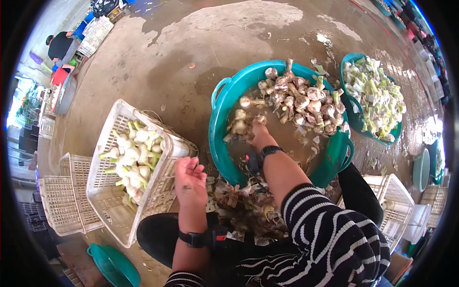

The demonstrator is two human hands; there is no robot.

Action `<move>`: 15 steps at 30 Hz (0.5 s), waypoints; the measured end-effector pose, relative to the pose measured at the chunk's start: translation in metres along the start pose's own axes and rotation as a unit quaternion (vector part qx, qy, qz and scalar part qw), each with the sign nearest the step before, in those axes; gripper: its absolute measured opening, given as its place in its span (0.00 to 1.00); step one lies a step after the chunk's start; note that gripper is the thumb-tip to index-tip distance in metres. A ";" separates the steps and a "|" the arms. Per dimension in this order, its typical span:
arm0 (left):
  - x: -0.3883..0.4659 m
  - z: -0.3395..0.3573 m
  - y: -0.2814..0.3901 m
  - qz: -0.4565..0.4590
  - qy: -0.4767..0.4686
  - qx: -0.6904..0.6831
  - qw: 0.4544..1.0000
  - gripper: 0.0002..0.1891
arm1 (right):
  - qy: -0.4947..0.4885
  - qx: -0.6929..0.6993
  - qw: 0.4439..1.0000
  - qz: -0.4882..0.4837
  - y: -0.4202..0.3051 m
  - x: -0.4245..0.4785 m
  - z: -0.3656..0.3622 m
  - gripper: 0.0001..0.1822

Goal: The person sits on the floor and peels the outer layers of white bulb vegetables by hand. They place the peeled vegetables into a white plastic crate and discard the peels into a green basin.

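My right hand (259, 132) reaches into a large teal plastic tub (219, 143) with murky water in it. Its fingers are closed around a dirty garlic bulb (260, 118), partly hidden by the hand. Several paler garlic bulbs (239, 125) lie just left of that hand. A heap of unpeeled garlic with stalks (304, 97) fills the tub's far right side. My left hand (192, 181) hovers palm up beside a white plastic crate (107, 193), fingers loosely curled and apart, with nothing seen in it. Peeled white garlic bulbs with short green stems (134, 154) are piled in this tilted crate.
Papery garlic skins (247, 204) are heaped between my knees. A second teal tub (347, 66) at the right holds trimmed garlic leaves and skins (376, 97). More crates (68, 201) stand at the left. A person (61, 46) bends over at the far left. The concrete floor is wet in patches.
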State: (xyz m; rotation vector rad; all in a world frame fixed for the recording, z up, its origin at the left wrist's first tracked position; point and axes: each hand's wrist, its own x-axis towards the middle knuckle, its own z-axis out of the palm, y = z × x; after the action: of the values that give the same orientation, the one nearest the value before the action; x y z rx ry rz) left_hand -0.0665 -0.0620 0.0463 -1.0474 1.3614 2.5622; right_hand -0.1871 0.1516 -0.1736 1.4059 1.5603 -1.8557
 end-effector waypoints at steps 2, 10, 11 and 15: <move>0.002 -0.010 -0.017 0.024 0.002 0.070 0.997 0.19 | -0.074 0.001 0.997 0.031 0.013 -0.029 -0.004 0.27; -0.021 0.027 -0.053 -0.049 -0.115 0.303 0.945 0.25 | -0.189 -0.369 0.662 -0.624 0.054 -0.225 -0.078 0.16; -0.025 0.029 -0.055 -0.040 -0.142 0.317 0.937 0.22 | -0.166 -0.412 0.691 -0.571 0.053 -0.244 -0.083 0.14; -0.037 0.029 -0.054 -0.055 -0.127 0.277 0.951 0.17 | -0.135 -0.504 0.732 -0.438 0.041 -0.277 -0.085 0.13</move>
State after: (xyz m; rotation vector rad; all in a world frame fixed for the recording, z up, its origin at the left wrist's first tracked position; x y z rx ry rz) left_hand -0.0347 0.0017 0.0407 -0.6447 1.7315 1.9585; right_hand 0.0093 0.1229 0.0418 -0.1462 2.6392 -0.9765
